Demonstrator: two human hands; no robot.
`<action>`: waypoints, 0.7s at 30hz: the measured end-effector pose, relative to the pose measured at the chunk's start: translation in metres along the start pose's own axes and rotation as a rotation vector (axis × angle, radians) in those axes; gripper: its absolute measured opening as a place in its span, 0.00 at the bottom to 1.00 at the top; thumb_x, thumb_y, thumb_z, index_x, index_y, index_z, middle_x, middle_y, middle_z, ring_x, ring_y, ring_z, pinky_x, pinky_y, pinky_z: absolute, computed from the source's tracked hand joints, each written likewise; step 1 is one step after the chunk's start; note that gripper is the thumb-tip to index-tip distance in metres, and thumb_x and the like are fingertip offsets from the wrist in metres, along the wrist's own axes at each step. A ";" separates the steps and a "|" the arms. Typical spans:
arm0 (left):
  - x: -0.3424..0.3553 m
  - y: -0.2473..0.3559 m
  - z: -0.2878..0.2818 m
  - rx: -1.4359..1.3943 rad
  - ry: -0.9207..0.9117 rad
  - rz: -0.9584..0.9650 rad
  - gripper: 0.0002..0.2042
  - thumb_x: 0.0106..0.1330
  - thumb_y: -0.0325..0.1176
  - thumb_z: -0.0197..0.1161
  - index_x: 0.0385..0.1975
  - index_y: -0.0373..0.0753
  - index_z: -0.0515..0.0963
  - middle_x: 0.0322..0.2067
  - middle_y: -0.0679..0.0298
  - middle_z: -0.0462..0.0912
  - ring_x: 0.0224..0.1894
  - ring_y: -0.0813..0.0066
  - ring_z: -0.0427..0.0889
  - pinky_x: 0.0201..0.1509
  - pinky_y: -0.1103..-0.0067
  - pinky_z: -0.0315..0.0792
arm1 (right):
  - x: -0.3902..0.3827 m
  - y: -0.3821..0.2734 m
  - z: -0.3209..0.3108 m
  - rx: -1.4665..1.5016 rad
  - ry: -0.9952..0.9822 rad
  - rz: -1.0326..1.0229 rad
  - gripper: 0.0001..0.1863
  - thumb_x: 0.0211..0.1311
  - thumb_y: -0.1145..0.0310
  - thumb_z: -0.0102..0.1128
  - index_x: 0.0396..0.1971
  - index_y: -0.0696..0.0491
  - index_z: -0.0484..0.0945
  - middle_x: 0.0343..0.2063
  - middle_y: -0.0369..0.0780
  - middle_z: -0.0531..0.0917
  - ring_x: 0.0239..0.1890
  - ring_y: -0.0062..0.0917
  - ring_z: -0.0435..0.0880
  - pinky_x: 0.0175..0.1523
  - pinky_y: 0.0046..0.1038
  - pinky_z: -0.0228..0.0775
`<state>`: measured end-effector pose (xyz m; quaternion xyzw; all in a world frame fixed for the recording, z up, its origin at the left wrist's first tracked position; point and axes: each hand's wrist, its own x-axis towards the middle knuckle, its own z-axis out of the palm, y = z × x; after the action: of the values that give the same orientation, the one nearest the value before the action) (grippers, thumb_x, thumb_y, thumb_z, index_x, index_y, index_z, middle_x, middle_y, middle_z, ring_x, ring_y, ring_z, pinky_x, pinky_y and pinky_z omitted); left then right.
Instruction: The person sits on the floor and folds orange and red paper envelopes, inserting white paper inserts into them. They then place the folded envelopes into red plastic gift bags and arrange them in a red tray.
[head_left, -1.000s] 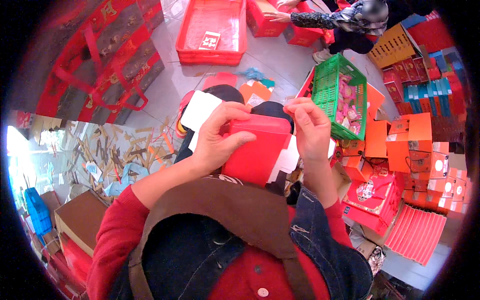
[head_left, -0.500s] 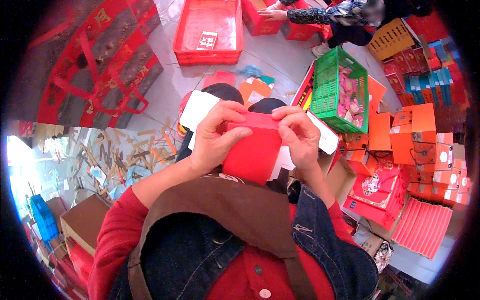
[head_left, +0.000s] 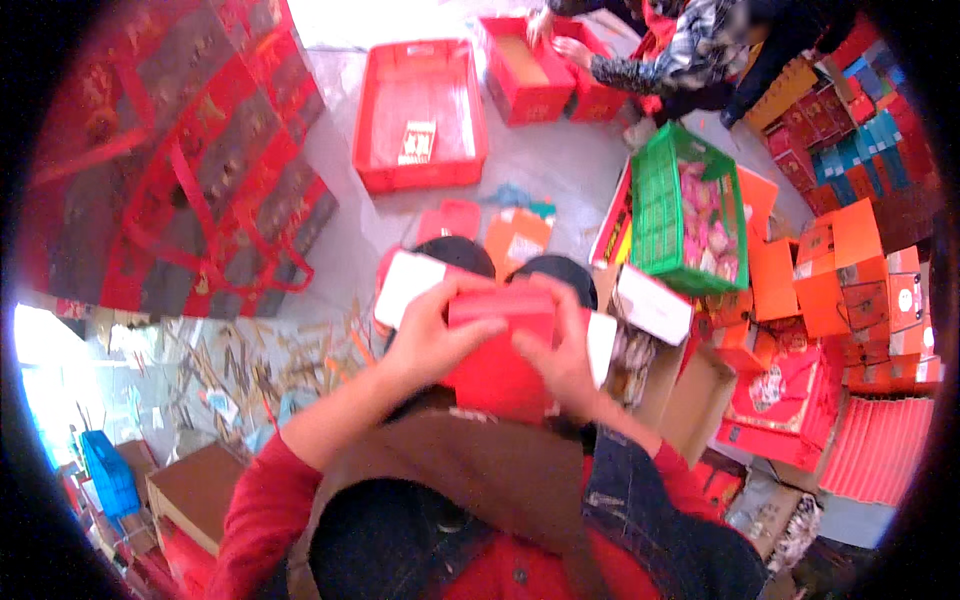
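I hold a small red cardboard box (head_left: 497, 352) in front of my chest with both hands. My left hand (head_left: 428, 332) grips its left side, thumb lying along the top edge. My right hand (head_left: 563, 352) wraps the right side, fingers pressed on the top flap. The box is upright and its flap looks folded down. A flat white and red sheet (head_left: 410, 282) lies just beyond my left hand, over my knees.
A green crate (head_left: 662, 205) of pink packets stands to the right. Red crates (head_left: 420, 112) sit further out on the floor, where another person (head_left: 690, 50) works. Orange and red boxes (head_left: 850, 280) pile at the right. Red bags (head_left: 180, 160) hang on the left.
The red box has turned and come closer to my chest. My right hand has slid down onto its right side and both hands have closed in on the top flap.
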<state>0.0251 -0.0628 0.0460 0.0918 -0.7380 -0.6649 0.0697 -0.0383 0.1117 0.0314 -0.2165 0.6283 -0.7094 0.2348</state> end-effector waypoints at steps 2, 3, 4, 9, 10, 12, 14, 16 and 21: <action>-0.001 0.011 -0.004 -0.130 0.009 -0.064 0.16 0.55 0.30 0.67 0.42 0.33 0.74 0.38 0.63 0.79 0.42 0.77 0.76 0.47 0.79 0.71 | -0.012 -0.001 0.009 0.163 -0.018 0.238 0.38 0.49 0.71 0.68 0.58 0.57 0.56 0.54 0.43 0.68 0.58 0.28 0.67 0.64 0.32 0.56; -0.004 0.011 -0.007 -0.126 0.008 -0.066 0.16 0.55 0.29 0.66 0.43 0.33 0.74 0.39 0.62 0.79 0.43 0.77 0.76 0.48 0.79 0.70 | -0.020 0.000 0.010 0.124 -0.053 0.270 0.38 0.48 0.70 0.69 0.57 0.57 0.57 0.53 0.43 0.70 0.57 0.28 0.68 0.63 0.32 0.58; -0.007 0.010 -0.011 -0.126 0.012 -0.068 0.16 0.56 0.29 0.66 0.44 0.33 0.73 0.40 0.62 0.78 0.44 0.77 0.75 0.49 0.79 0.70 | -0.028 0.000 0.008 0.080 -0.094 0.304 0.38 0.47 0.70 0.70 0.56 0.57 0.59 0.51 0.42 0.71 0.56 0.27 0.70 0.62 0.32 0.59; 0.007 0.026 -0.006 -0.510 0.155 -0.066 0.29 0.64 0.52 0.48 0.59 0.36 0.61 0.53 0.56 0.72 0.55 0.66 0.71 0.58 0.69 0.66 | -0.020 -0.044 -0.012 -0.457 -0.067 0.077 0.33 0.41 0.71 0.72 0.50 0.57 0.66 0.49 0.43 0.75 0.51 0.27 0.75 0.55 0.29 0.67; 0.008 0.032 -0.009 -0.635 0.177 -0.127 0.35 0.66 0.61 0.39 0.62 0.37 0.58 0.56 0.54 0.70 0.57 0.62 0.70 0.60 0.65 0.65 | -0.009 -0.048 -0.020 -0.587 -0.073 -0.214 0.31 0.40 0.72 0.72 0.48 0.55 0.67 0.47 0.44 0.77 0.50 0.29 0.76 0.54 0.30 0.68; 0.014 0.044 -0.024 -0.808 -0.084 -0.319 0.30 0.68 0.55 0.38 0.61 0.37 0.57 0.56 0.56 0.70 0.55 0.64 0.73 0.57 0.66 0.68 | 0.015 -0.053 -0.036 -0.868 -0.044 -0.664 0.27 0.39 0.72 0.69 0.44 0.54 0.71 0.45 0.43 0.79 0.49 0.31 0.77 0.55 0.33 0.67; 0.016 0.047 -0.029 -1.011 -0.211 -0.447 0.24 0.69 0.45 0.47 0.59 0.36 0.58 0.54 0.57 0.71 0.50 0.67 0.76 0.52 0.66 0.73 | 0.036 -0.055 -0.045 -1.174 -0.023 -0.965 0.21 0.39 0.70 0.65 0.39 0.52 0.74 0.43 0.39 0.80 0.48 0.33 0.78 0.57 0.38 0.65; 0.019 0.055 -0.023 -0.832 -0.126 -0.392 0.23 0.66 0.39 0.53 0.57 0.36 0.60 0.51 0.57 0.72 0.49 0.67 0.77 0.49 0.67 0.75 | 0.047 -0.065 -0.047 -1.247 -0.090 -1.054 0.18 0.42 0.71 0.63 0.38 0.51 0.75 0.44 0.38 0.80 0.49 0.30 0.77 0.59 0.40 0.63; 0.038 0.032 -0.043 -0.849 0.035 -0.362 0.22 0.61 0.29 0.58 0.55 0.34 0.62 0.49 0.56 0.73 0.49 0.66 0.77 0.51 0.65 0.73 | 0.073 -0.054 -0.055 -1.277 0.031 -0.949 0.28 0.41 0.61 0.67 0.46 0.49 0.71 0.54 0.41 0.71 0.61 0.34 0.65 0.64 0.49 0.51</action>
<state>-0.0039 -0.1099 0.0814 0.1939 -0.3712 -0.9081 -0.0039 -0.1328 0.1166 0.0797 -0.5439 0.7575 -0.2394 -0.2705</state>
